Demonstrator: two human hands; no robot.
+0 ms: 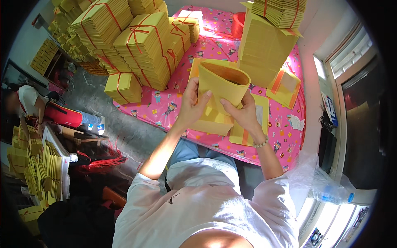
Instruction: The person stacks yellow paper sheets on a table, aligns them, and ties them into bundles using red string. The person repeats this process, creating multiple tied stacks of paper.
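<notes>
A yellow paper bag (217, 93) stands between my hands over the pink table, its mouth bowed into an oval and showing a brown inside. My left hand (192, 105) is closed on its left side, thumb across the front. From the right, my right hand (244, 112) grips the lower side, thumb pressed on the front face. Directly below lies a pile of similar yellow paper pieces (215, 126), partly covered by the bag and hands. Flat yellow pieces with an orange strip (238, 136) lie to its right.
Red-tied yellow bundles (142, 45) crowd the table's far left. A tall yellow stack (264, 51) stands far right on the pink table cover (151, 113). Another person (35, 103) works at left beside more yellow pieces. Red ties (105, 159) hang there; a plastic bottle (337, 194) sits lower right.
</notes>
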